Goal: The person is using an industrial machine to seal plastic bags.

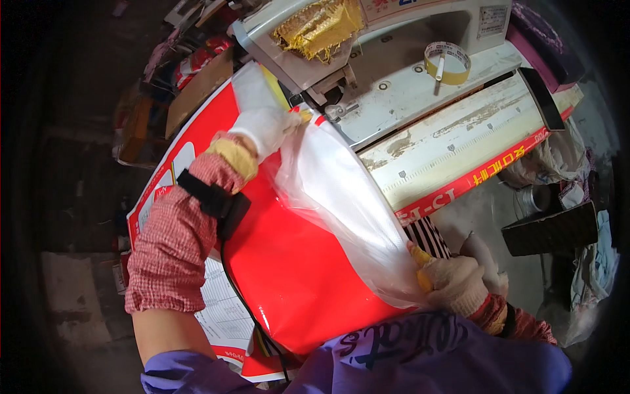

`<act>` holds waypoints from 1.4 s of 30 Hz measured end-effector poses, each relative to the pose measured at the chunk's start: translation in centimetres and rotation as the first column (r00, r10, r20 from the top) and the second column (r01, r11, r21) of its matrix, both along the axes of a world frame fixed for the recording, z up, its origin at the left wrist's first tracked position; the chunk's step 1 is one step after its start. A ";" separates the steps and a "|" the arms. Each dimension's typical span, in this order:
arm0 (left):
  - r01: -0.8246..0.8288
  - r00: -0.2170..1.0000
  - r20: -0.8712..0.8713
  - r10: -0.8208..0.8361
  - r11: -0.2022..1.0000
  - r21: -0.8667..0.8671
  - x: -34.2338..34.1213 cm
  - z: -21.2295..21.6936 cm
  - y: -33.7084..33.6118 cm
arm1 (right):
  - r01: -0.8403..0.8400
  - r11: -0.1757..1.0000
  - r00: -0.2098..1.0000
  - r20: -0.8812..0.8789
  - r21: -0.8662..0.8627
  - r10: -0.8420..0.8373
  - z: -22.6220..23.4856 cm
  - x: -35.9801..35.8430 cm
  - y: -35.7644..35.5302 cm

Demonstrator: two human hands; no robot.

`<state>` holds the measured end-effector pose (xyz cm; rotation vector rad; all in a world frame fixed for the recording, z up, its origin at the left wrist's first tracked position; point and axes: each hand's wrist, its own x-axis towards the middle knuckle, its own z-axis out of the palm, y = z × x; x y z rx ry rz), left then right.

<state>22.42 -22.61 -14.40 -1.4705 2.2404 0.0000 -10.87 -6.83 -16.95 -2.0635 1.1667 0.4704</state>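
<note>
Head cam, looking down: two gloved hands, one clear plastic bag (341, 197), one glossy red printed sheet bag (289, 262) under it, and one grey-white sewing machine (394, 98) up top. One roll of yellow tape (447, 62) sits on the machine bed.

The clear bag runs diagonally over the red sheet, stretched between both hands. The left hand (266, 128) in a white glove has its fingers clenched on the bag's upper end, right beside the machine's needle area. The right hand (456, 282) in a beige knit glove has its fingers (425, 272) pinched on the bag's lower end, near the purple sleeve. One black wrist strap (213, 200) with a cable sits on the left forearm.
</note>
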 end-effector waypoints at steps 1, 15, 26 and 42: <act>-0.001 1.000 -0.005 0.001 1.000 -0.003 0.2 0.2 -0.6 | -0.035 0.997 0.992 0.117 -0.074 0.043 -3.3 -1.0 0.6; -0.086 0.917 0.340 0.209 0.936 -0.342 0.0 8.3 -4.3 | 0.163 0.724 0.930 0.350 -0.671 0.116 -1.2 16.0 -13.2; -0.076 0.984 -0.054 0.168 0.679 0.731 -14.4 8.9 9.0 | -0.278 0.961 0.842 0.480 -0.003 0.245 0.2 13.0 -19.5; -0.079 0.925 0.291 -0.244 0.625 0.776 -20.9 10.7 19.5 | -0.089 0.956 0.790 0.565 -0.279 0.238 -2.1 12.5 -12.4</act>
